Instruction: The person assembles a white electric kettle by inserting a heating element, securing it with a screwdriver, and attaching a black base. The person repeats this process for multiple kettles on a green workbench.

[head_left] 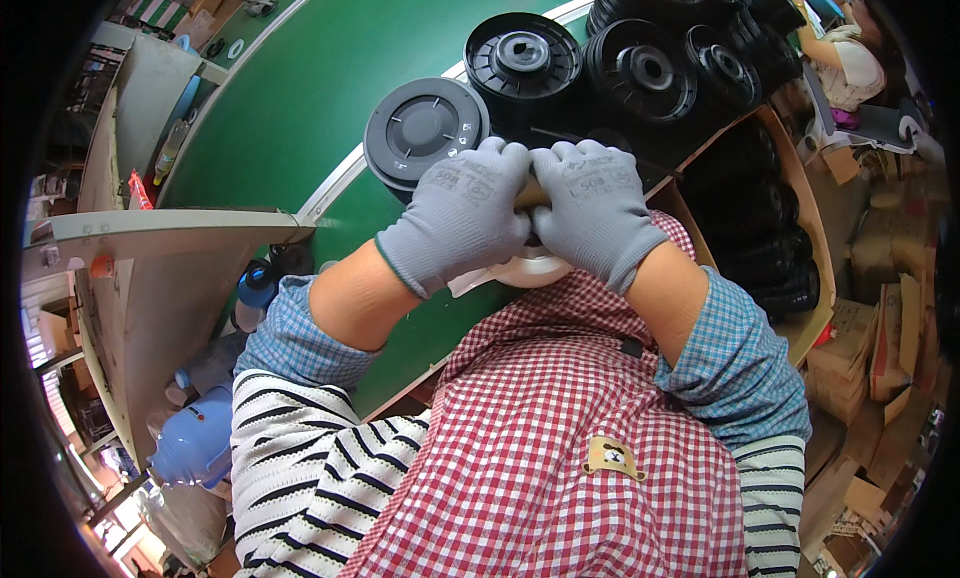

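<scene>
Both my hands wear grey knit gloves and are drawn together in front of my chest, knuckles up, at the table edge. My left hand and my right hand have their fingers curled in, thumbs almost meeting. A small tan piece shows between them; its kind is mostly hidden. Just below the gloves a white round thing is partly visible, with a pale flap by its left side. Next to my left hand lies a black round lid-like part with a raised centre bar. Beyond it sits a black ribbed disc with a hub.
More black discs are stacked at the far right of the green table. A cardboard box of dark round parts stands to my right. Left are a grey partition and a blue water jug. Another person sits far right.
</scene>
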`<state>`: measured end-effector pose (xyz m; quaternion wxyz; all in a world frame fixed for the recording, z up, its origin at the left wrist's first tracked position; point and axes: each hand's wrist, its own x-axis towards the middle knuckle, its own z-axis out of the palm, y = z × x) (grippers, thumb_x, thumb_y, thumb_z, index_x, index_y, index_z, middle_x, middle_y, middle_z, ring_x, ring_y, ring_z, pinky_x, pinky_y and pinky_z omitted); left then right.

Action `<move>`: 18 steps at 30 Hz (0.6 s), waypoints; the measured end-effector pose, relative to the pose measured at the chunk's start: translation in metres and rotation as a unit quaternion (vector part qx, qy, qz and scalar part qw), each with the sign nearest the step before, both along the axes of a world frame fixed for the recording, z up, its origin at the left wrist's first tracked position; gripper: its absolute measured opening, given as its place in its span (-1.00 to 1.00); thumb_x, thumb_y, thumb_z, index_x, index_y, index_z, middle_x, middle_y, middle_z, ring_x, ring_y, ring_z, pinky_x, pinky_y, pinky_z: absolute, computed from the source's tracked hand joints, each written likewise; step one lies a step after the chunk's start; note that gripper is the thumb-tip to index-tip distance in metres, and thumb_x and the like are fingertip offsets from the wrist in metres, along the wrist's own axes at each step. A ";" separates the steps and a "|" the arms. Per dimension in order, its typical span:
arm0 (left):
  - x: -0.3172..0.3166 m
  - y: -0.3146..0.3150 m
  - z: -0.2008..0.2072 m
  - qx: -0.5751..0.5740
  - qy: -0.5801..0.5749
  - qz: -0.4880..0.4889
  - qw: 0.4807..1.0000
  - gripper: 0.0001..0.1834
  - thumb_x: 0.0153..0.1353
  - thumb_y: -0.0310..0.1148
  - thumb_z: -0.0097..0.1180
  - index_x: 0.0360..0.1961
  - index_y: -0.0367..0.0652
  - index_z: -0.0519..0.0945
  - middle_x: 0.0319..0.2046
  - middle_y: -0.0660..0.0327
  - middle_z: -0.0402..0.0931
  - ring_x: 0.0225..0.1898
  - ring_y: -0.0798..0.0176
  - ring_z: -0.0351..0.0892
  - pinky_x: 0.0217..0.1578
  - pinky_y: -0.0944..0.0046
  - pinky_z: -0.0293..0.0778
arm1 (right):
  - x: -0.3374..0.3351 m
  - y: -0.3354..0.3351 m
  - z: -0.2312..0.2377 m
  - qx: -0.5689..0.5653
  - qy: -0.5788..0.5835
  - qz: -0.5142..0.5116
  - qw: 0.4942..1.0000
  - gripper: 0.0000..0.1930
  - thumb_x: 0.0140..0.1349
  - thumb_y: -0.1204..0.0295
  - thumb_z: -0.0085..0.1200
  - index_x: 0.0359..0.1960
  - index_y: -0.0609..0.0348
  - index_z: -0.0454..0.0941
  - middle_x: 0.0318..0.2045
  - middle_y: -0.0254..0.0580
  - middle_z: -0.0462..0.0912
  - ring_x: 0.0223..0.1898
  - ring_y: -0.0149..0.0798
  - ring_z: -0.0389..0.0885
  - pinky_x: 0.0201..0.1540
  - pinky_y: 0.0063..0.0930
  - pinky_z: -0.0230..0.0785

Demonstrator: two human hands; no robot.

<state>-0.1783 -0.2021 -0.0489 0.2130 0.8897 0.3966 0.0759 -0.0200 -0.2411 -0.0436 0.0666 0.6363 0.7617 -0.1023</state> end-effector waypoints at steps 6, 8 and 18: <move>0.007 -0.007 -0.008 0.053 -0.009 -0.011 0.998 -0.65 0.01 -0.27 0.31 -0.24 -0.22 0.52 -0.30 -0.04 0.56 -0.28 -0.08 0.68 -0.28 0.00 0.59 | 0.002 -0.002 -0.010 0.023 0.018 0.003 1.000 -0.63 0.19 0.06 0.22 -0.12 0.02 0.63 -0.17 -0.24 0.67 -0.08 -0.21 0.67 -0.05 -0.16 0.50; 0.008 -0.005 -0.013 0.059 -0.031 -0.009 0.998 -0.66 0.01 -0.27 0.33 -0.27 -0.20 0.51 -0.34 -0.04 0.54 -0.30 -0.11 0.63 -0.30 -0.02 0.54 | 0.007 0.001 -0.009 0.035 0.058 0.018 0.998 -0.64 0.18 0.06 0.22 -0.13 0.02 0.64 -0.19 -0.24 0.67 -0.10 -0.21 0.67 -0.05 -0.17 0.51; -0.059 -0.029 -0.024 -0.196 -0.357 0.150 0.901 -0.67 0.31 -0.38 0.13 0.05 -0.30 0.56 -0.15 0.20 0.57 -0.17 0.29 0.55 -0.11 0.27 0.49 | 0.062 -0.004 -0.014 0.042 0.360 -0.064 0.930 -0.36 0.26 0.15 0.13 0.35 0.17 0.46 0.25 0.09 0.55 0.22 0.02 0.57 0.30 -0.20 0.40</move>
